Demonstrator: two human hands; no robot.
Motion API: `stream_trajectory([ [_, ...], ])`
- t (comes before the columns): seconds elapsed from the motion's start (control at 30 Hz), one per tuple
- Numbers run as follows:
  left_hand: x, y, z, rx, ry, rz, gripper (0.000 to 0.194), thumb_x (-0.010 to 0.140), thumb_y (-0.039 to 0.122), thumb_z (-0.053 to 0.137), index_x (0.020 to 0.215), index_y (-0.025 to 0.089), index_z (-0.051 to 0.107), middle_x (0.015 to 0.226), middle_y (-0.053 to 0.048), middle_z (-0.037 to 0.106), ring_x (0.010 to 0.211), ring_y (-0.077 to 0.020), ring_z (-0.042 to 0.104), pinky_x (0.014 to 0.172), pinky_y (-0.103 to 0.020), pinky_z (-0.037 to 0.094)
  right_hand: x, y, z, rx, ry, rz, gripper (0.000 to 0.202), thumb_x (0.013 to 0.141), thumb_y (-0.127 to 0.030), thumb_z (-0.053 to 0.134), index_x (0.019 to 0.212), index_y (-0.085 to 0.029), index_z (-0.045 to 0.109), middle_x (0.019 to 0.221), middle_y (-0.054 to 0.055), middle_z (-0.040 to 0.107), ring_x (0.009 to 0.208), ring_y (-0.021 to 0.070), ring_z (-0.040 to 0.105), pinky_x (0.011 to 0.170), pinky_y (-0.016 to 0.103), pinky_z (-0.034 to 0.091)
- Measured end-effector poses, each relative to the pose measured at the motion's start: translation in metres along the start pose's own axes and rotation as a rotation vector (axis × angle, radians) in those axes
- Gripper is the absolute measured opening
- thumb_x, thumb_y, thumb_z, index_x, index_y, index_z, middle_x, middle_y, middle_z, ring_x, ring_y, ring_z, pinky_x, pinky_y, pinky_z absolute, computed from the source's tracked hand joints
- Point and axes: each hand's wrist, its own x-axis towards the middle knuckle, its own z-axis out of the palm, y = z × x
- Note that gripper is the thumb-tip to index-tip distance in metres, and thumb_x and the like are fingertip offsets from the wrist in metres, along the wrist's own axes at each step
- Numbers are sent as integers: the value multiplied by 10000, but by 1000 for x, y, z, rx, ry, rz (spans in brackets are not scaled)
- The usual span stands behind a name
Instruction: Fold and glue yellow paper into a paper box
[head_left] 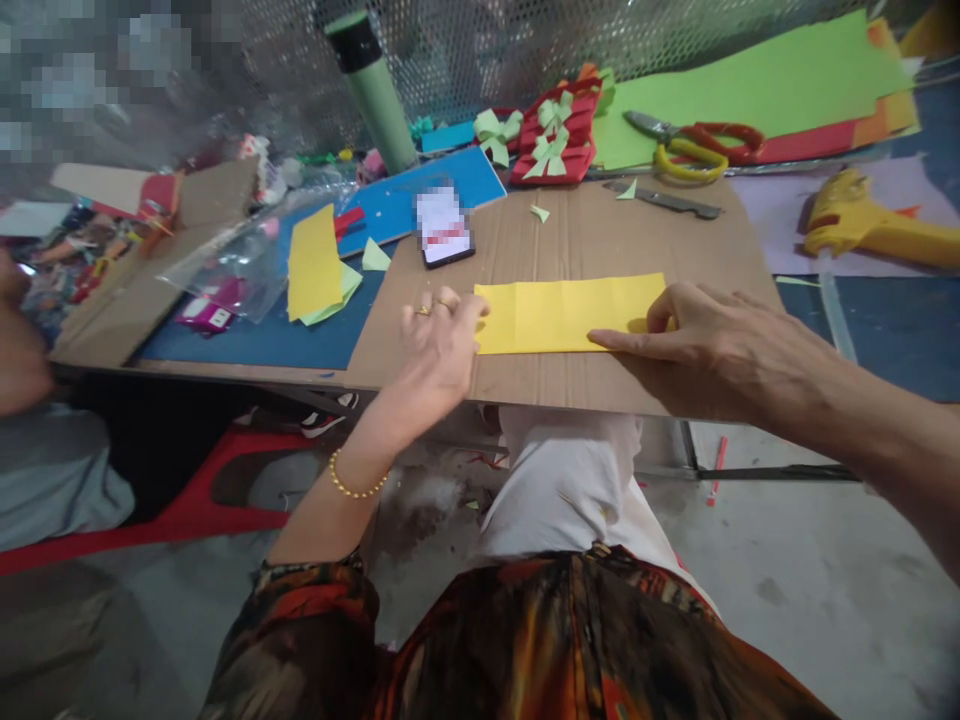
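A folded strip of yellow paper (562, 312) lies crosswise on a brown cardboard sheet (517, 232), with upright crease lines along it. At its left end, my left hand (439, 340) has curled fingers closed on the paper's edge. My right hand (705, 325) holds the right end, one finger stretched along the lower edge and the others bent over the paper. Beyond the strip lie a phone (444, 225) with a lit screen, a craft knife (667, 200) and small green paper scraps (540, 213).
Red-and-yellow-handled scissors (701, 145) rest on green paper sheets (765, 95). A yellow glue gun (862, 220) sits at right. A green bottle (379, 105) stands behind. Red folded paper with green bows (559, 130) lies at the back. Another person's arm (22, 340) shows at far left.
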Motion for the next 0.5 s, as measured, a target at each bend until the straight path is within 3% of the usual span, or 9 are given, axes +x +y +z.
stream_trajectory([
  [0.07, -5, 11, 0, 129, 30, 93, 429, 1030, 10, 437, 1377, 189, 615, 1308, -172, 676, 1202, -342, 627, 980, -465, 445, -1, 3, 1, -108, 4, -73, 359, 1090, -400, 608, 1405, -446, 774, 1061, 102, 597, 728, 178, 368, 692, 385, 262],
  [0.17, -9, 19, -2, 249, -1, 288, 479, 1085, 35, 366, 1440, 223, 626, 1236, -156, 719, 1143, -314, 655, 928, -437, 453, 0, 5, 0, -219, -3, -103, 376, 1084, -369, 623, 1426, -438, 762, 1054, 95, 607, 754, 179, 420, 698, 377, 296],
  [0.27, -11, 20, -3, 348, -18, 423, 510, 1105, 38, 311, 1528, 116, 586, 1146, -168, 748, 1067, -292, 682, 877, -424, 474, 1, 4, 0, -262, -29, -109, 438, 1069, -302, 619, 1472, -435, 730, 1062, 89, 614, 799, 183, 475, 722, 362, 323],
  [0.37, -15, 24, -2, 421, -4, 450, 566, 1065, -30, 345, 1602, 44, 508, 1084, -154, 758, 1022, -265, 703, 837, -393, 486, 1, 0, -1, -286, -18, -124, 486, 1051, -280, 596, 1505, -415, 703, 1046, 88, 621, 847, 204, 518, 754, 351, 351],
  [0.5, -18, 34, -1, 494, -20, 467, 668, 1055, -24, 438, 1704, 135, 411, 1005, -81, 752, 919, -217, 717, 784, -360, 484, -1, -2, 2, -297, 23, -174, 529, 1025, -211, 577, 1510, -388, 691, 976, 65, 609, 799, 199, 520, 750, 332, 350],
])
